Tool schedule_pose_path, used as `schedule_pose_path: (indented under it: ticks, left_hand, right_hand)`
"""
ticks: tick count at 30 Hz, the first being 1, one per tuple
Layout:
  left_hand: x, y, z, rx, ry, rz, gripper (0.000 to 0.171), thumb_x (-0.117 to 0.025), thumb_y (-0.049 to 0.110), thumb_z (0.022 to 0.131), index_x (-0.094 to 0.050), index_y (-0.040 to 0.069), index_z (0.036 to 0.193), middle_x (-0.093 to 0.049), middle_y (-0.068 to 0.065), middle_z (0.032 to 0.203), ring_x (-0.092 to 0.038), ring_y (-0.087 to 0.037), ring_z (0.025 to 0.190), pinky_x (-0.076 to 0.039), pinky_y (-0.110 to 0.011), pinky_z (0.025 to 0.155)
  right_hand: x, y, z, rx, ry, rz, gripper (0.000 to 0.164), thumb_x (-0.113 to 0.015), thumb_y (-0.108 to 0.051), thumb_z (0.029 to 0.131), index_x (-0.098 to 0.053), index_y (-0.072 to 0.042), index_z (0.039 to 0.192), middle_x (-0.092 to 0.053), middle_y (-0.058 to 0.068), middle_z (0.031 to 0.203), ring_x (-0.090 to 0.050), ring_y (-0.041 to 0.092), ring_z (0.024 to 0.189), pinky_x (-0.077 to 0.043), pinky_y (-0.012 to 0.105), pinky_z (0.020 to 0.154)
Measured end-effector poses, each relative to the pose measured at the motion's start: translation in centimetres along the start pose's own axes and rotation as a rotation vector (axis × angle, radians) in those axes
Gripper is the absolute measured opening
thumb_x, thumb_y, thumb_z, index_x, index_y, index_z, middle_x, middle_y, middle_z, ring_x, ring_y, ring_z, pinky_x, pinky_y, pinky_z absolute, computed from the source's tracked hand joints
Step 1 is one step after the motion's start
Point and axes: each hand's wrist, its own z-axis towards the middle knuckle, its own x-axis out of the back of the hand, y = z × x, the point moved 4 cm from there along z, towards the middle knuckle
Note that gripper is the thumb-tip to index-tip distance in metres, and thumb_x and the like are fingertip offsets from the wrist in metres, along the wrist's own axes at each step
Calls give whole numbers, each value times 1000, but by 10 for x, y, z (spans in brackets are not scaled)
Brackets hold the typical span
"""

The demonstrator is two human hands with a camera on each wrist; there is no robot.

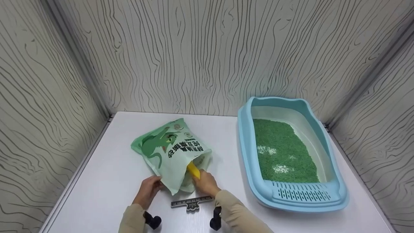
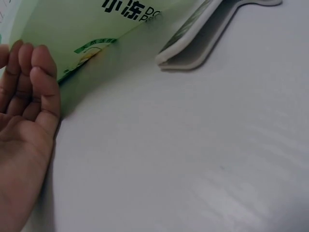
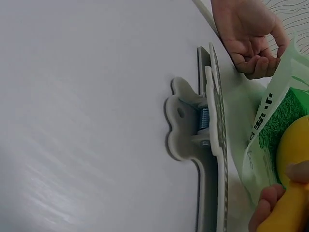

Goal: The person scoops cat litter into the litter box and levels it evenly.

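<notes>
A pale green cat litter bag (image 1: 176, 152) with a cat print lies on the table, its mouth spread toward me. At the bag's near left edge my left hand (image 1: 149, 191) pinches the plastic between thumb and fingers; the right wrist view also shows this left hand (image 3: 253, 41). My right hand (image 1: 207, 183) grips the handle of a yellow scoop (image 1: 194, 170). The scoop's rounded head (image 3: 294, 145) is inside the bag mouth, beside green pellets (image 3: 285, 116). How much litter the scoop holds is hidden.
A wide grey sealing clip (image 1: 191, 204) lies in front of the bag, near my right wrist. To the right stands a blue litter box (image 1: 244, 145) with green litter (image 1: 284, 149) and some white patches inside. Patterned walls (image 1: 178, 58) enclose the white table (image 1: 106, 181).
</notes>
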Motion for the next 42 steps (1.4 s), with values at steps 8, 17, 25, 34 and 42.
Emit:
schedule_pose_path:
  ticks: [8,17,25,34,42]
  left_hand:
    - [0,2,0,-5,13,-3,22,-54,24,95,-62,6,102,-59,3,88,-56,-12,85,-51,-22,79]
    - [-1,0,1,-18,-23,-13,24,-53,24,96,-61,4,105,-59,3,88,-56,-11,85,-51,-22,78]
    - [-1,-1,1,-24,-32,-24,26,-53,24,96,-61,3,110,-60,3,90,-58,-11,87,-52,-22,81]
    - [-1,0,0,-30,-28,-36,22,-54,24,95,-62,5,104,-60,3,88,-58,-12,85,-52,-23,79]
    - [-1,0,0,-33,-28,-23,18,-53,22,96,-63,7,100,-59,4,87,-56,-11,85,-51,-22,79]
  right_hand:
    - [4,1,2,-2,11,-4,22,-62,-20,88,-59,0,94,-61,13,77,-49,19,67,-38,33,58]
    - [6,8,-1,10,27,6,22,-64,-22,88,-60,-1,92,-62,12,77,-50,18,66,-38,31,57]
    - [9,13,-2,24,39,-35,23,-64,-23,88,-60,-1,94,-64,13,79,-52,18,68,-41,34,60]
    - [19,23,-9,54,40,-9,23,-64,-22,88,-60,0,93,-62,11,76,-47,15,66,-37,28,58]
    - [27,32,-17,54,45,-7,23,-64,-22,88,-60,0,93,-60,8,75,-44,12,65,-33,24,57]
